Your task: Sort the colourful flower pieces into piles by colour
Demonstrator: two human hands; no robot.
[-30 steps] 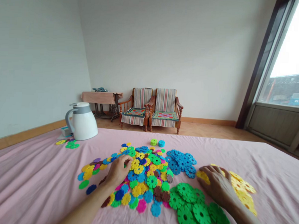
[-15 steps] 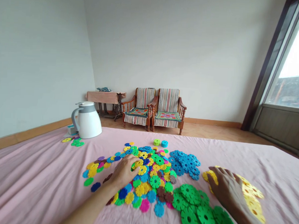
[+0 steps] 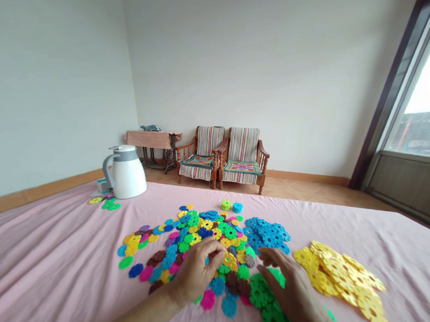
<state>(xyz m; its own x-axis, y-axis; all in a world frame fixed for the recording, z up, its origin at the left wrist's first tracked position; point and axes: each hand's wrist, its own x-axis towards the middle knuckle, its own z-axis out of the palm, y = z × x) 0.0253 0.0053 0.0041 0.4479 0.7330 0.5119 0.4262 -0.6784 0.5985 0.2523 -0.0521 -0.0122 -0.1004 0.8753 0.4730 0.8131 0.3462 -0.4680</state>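
Observation:
My left hand [image 3: 199, 270] is over the near part of a mixed pile of coloured notched discs [image 3: 229, 231], its fingers curled together; a bit of blue shows at them, but what they hold is too small to make out. My right hand [image 3: 284, 280] hovers above the green discs [image 3: 260, 290], fingers apart, with nothing seen between them. Behind it lies a heap of blue discs [image 3: 267, 233]. To the right spreads a heap of yellow discs [image 3: 339, 273].
A white jug [image 3: 128, 173] with a grey handle stands at the cloth's far left, near a few loose discs [image 3: 111, 204]. Two small disc stacks, lime [image 3: 226, 205] and blue [image 3: 237, 208], sit behind the pile. Two wooden chairs [image 3: 243, 155] stand beyond the pink cloth [image 3: 58, 258].
My right hand has moved left from the yellow heap to above the green discs, uncovering the yellow ones. My left hand has come nearer and to the right, over the pile.

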